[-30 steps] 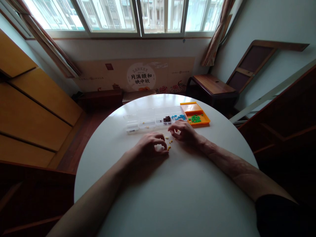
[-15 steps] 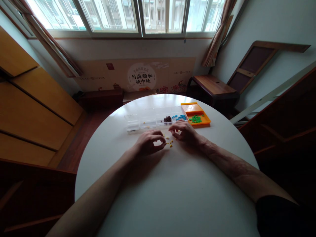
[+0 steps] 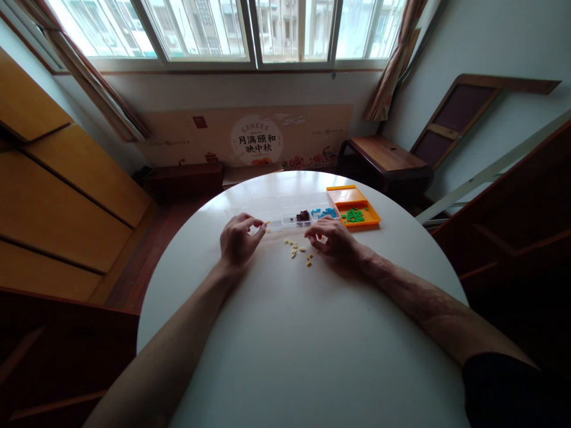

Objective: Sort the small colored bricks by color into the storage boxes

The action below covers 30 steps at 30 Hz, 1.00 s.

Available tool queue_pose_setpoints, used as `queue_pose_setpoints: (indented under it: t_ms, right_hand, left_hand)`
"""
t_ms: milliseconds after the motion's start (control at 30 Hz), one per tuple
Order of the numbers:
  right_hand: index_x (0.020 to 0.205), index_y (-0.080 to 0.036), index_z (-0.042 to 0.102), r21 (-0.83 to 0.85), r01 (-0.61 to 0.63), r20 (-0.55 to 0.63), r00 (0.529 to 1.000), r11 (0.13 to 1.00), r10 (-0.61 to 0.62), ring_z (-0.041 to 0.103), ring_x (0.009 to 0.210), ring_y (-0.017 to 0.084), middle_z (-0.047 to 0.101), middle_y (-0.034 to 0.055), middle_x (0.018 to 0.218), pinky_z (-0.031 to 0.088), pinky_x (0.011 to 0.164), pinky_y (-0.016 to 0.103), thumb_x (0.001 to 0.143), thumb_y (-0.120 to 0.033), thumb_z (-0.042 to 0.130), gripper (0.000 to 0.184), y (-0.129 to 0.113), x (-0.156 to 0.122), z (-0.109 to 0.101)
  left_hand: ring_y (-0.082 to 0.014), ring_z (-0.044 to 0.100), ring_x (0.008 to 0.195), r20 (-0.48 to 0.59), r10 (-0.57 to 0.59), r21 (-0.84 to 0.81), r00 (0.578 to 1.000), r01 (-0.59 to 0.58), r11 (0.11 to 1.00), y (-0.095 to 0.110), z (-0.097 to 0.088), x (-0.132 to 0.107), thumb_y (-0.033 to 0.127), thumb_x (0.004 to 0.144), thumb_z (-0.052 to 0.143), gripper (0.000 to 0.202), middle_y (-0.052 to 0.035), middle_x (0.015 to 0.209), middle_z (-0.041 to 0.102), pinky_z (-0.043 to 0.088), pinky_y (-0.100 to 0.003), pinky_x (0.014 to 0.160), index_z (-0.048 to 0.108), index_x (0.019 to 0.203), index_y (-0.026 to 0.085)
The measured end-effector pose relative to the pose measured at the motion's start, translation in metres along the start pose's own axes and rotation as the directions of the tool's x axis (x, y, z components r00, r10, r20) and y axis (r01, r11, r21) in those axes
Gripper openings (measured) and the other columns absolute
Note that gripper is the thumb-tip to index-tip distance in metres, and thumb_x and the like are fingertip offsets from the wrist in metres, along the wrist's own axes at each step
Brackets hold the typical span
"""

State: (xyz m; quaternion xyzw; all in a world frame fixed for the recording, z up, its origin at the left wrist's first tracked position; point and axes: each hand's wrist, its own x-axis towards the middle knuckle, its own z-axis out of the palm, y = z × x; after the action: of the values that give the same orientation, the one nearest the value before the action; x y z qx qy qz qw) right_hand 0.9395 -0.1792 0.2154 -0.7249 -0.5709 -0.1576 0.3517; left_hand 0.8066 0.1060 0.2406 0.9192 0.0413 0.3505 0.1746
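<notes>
My left hand (image 3: 237,239) hovers at the clear compartment box (image 3: 276,211), its thumb and forefinger pinched on a small yellow piece (image 3: 266,224) over a compartment near the box's left end. My right hand (image 3: 331,236) rests on the round white table (image 3: 312,333) with its fingers curled, just right of several loose yellow pieces (image 3: 300,252). What its fingertips hold I cannot make out. The box also holds dark brown pieces (image 3: 303,215) and blue pieces (image 3: 325,211).
An orange tray (image 3: 357,202) with green pieces (image 3: 354,215) lies right of the clear box. A wooden side table (image 3: 383,156) stands beyond the table at the right, wooden cabinets at the left, and a window at the back.
My left hand has lifted away from the loose yellow pieces and gone up and left to the clear box with one piece in its pinch. My right hand has stayed put.
</notes>
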Motion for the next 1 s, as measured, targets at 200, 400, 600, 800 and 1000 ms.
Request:
queue_pose_setpoints:
  t_ms: [200, 400, 600, 800, 1000]
  right_hand:
    - [0.094, -0.024, 0.075, 0.001, -0.01, 0.011, 1.0, 1.0, 0.01, 0.065, 0.071, 0.017, 0.074, -0.0016, 0.078, 0.049, 0.091, 0.037, 0.095, -0.015, 0.068, 0.011, 0.0, 0.0, 0.0]
    - [0.094, -0.024, 0.076, 0.002, -0.03, 0.024, 0.999, 1.0, 0.03, 0.066, 0.072, 0.017, 0.076, -0.0011, 0.08, 0.05, 0.091, 0.037, 0.096, -0.015, 0.067, 0.012, -0.001, 0.0, -0.001]
    - [0.095, -0.024, 0.075, -0.005, -0.003, 0.012, 1.0, 1.0, 0.003, 0.067, 0.072, 0.017, 0.077, -0.0014, 0.081, 0.049, 0.09, 0.037, 0.096, -0.015, 0.067, 0.013, -0.002, 0.002, -0.001]
    - [0.094, -0.024, 0.074, -0.02, 0.001, 0.023, 1.0, 1.0, 0.0, 0.069, 0.074, 0.018, 0.077, -0.0008, 0.08, 0.049, 0.09, 0.038, 0.097, -0.016, 0.067, 0.011, -0.004, 0.003, -0.004]
    - [0.094, -0.024, 0.075, -0.02, -0.011, 0.024, 1.0, 1.0, 0.011, 0.071, 0.079, 0.02, 0.081, 0.0014, 0.089, 0.052, 0.091, 0.038, 0.095, -0.015, 0.069, 0.011, -0.003, 0.002, -0.003]
  left_hand:
    - [-0.0198, 0.063, 0.076, -0.013, -0.003, 0.026, 1.0, 0.003, 1.0, -0.004, 0.005, -0.001, 0.039, 0.102, 0.073, 0.022, -0.0035, 0.094, 0.076, 0.051, -0.036, 0.078, 0.083, 0.09, 0.024]
    - [-0.0185, 0.066, 0.078, 0.017, 0.092, -0.088, 0.996, -0.09, 0.992, 0.005, 0.004, -0.002, 0.04, 0.104, 0.07, 0.025, -0.0053, 0.098, 0.078, 0.054, -0.035, 0.078, 0.085, 0.095, 0.023]
    - [-0.0186, 0.073, 0.089, 0.209, 0.455, -0.339, 0.866, -0.372, 0.864, 0.034, 0.003, -0.011, 0.04, 0.103, 0.074, 0.017, -0.0048, 0.101, 0.08, 0.056, -0.034, 0.085, 0.085, 0.101, 0.028]
    - [-0.02, 0.075, 0.089, 0.288, 0.501, -0.347, 0.817, -0.398, 0.849, 0.058, 0.01, -0.025, 0.047, 0.099, 0.08, 0.019, -0.0039, 0.102, 0.082, 0.054, -0.036, 0.087, 0.085, 0.097, 0.029]
    - [-0.0207, 0.074, 0.09, 0.295, 0.525, -0.313, 0.798, -0.438, 0.843, 0.059, 0.017, -0.027, 0.049, 0.101, 0.078, 0.021, -0.0031, 0.103, 0.082, 0.052, -0.037, 0.086, 0.085, 0.097, 0.03]
